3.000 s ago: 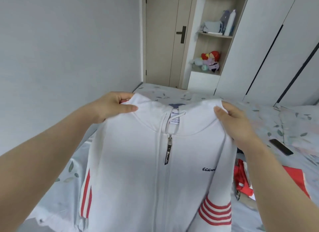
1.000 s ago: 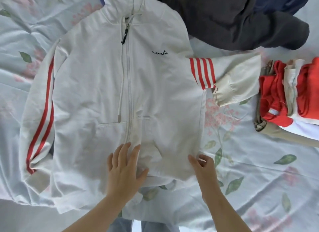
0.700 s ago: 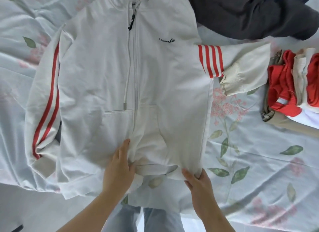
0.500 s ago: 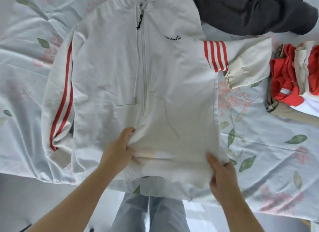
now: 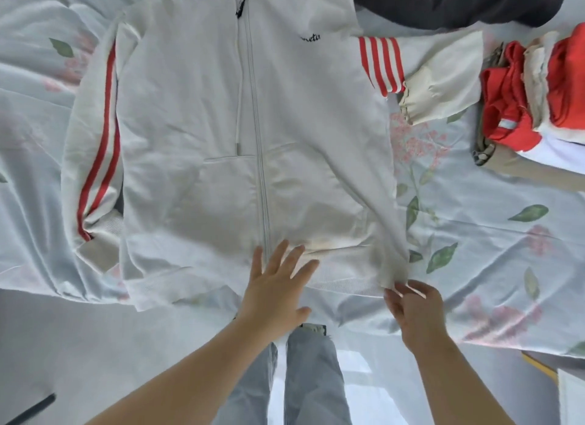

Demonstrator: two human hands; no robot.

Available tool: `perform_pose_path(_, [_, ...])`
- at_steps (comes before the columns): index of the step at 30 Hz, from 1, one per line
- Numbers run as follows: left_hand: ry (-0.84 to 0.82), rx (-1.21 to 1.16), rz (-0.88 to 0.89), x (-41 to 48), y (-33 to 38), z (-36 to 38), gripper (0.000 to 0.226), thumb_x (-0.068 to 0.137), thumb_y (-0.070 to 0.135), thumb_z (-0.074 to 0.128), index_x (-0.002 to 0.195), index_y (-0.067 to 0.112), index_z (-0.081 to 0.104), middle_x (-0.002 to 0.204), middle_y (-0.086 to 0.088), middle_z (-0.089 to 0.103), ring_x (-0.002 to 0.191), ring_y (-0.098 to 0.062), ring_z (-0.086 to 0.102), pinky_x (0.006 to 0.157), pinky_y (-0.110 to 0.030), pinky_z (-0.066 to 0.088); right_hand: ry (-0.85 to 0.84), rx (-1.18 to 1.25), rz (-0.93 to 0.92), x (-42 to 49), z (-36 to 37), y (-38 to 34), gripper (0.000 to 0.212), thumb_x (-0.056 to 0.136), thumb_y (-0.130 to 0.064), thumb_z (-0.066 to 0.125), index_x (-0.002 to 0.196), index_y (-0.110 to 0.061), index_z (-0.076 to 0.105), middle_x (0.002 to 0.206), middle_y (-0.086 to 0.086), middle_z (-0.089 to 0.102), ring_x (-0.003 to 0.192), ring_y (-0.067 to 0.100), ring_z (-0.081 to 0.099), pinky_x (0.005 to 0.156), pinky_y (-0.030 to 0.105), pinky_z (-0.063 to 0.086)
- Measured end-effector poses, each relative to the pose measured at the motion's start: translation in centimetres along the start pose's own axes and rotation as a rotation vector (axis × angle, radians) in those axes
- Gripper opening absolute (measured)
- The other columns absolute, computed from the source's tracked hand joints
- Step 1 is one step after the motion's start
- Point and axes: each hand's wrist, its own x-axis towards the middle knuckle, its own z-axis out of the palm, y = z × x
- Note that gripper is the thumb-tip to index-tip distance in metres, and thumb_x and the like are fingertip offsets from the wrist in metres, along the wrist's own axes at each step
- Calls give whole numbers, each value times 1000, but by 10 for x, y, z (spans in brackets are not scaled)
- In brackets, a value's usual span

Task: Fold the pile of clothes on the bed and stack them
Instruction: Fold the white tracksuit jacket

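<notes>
Here, on the floral bed sheet [image 5: 493, 241], a white zip jacket [image 5: 202, 114] lies front-up and spread flat, its left sleeve with 2 red stripes folded alongside the body. The left hand [image 5: 275, 291] rests flat on the hem near the zipper, fingers spread. The right hand [image 5: 414, 310] pinches the hem's right corner between thumb and fingertips. Farther right, the striped sleeve [image 5: 421, 73] sticks out sideways, below a dark garment [image 5: 459, 3], and a stack of red and beige folded clothes [image 5: 531, 101] sits at the edge.

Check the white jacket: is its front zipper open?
No, the white jacket lies flat on the bed with its zipper closed down the front.
</notes>
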Motion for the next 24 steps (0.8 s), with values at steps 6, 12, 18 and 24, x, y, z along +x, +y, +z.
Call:
perform_pose_path(6, [192, 103, -33, 26, -2, 33, 81, 56, 38, 80, 132, 28, 52, 142, -3, 46, 137, -30, 34, 105, -59, 21, 66, -668, -407, 20, 0, 19, 69, 80, -12, 70, 138, -27, 35, 121, 6, 40, 106, 26, 43, 89, 37, 41])
perform_pose_path(12, [615, -68, 82, 17, -29, 7, 33, 72, 10, 38, 81, 12, 69, 80, 1, 71, 62, -23, 67, 66, -31, 51, -2, -571, -655, 17, -30, -6, 40, 79, 12, 44, 94, -25, 49, 101, 7, 54, 82, 26, 53, 61, 27, 40])
perform_pose_path(18, [523, -152, -29, -10, -35, 17, 22, 77, 12, 49, 88, 11, 68, 84, -2, 68, 75, -29, 65, 62, -35, 56, 13, -1110, -565, 22, -54, -4, 32, 79, 5, 47, 96, -22, 55, 125, 6, 45, 102, 30, 48, 89, 39, 38])
perform_pose_path(24, [440, -271, -282, -35, -40, 34, 36, 66, -5, 75, 99, 9, 69, 99, -7, 65, 90, -35, 62, 73, -42, 51, 4, -1225, -1134, -9, 2, 8, 48, 56, 4, 69, 99, -14, 59, 132, 12, 51, 119, 31, 40, 97, 50, 36])
